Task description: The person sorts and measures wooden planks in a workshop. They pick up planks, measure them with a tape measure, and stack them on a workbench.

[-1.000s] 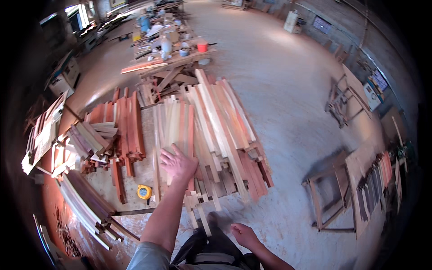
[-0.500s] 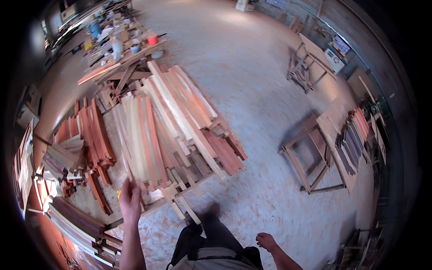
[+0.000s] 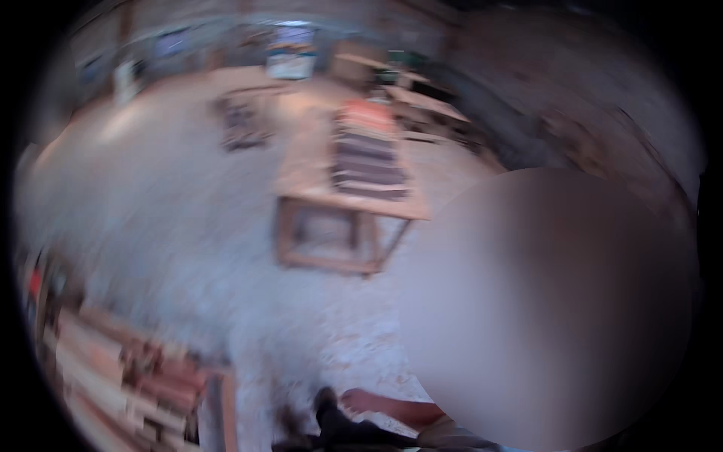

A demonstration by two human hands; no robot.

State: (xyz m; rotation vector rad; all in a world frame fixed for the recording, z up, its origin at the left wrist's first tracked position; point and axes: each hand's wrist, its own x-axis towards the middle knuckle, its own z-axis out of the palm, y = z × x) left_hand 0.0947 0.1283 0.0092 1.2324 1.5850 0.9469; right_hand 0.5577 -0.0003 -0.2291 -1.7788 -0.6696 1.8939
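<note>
At the lower edge, my right hand [image 3: 360, 401] hangs over the pale floor beside my dark-clad legs. Its fingers are smeared by motion, so I cannot make out whether they hold anything. My left hand is out of view. Nearest to my legs, at the lower left, lie stacked wooden strips [image 3: 162, 384] in pale and reddish tones. A wooden table [image 3: 305, 177] stands ahead, with a row of dark and orange-red strips [image 3: 369, 154] on its top.
A large blurred round patch [image 3: 546, 309] hides the right side. Farther back are a low stand with dark pieces [image 3: 245, 120], a white cabinet-like box [image 3: 291, 64] by the wall, and boards [image 3: 425, 102]. Pale, dusty floor [image 3: 173, 203] stretches across the left and middle.
My view has swung to the right. The wood stack has shifted to the lower left, and the table has come to the middle. My left hand, earlier at the strips, has left the view.
</note>
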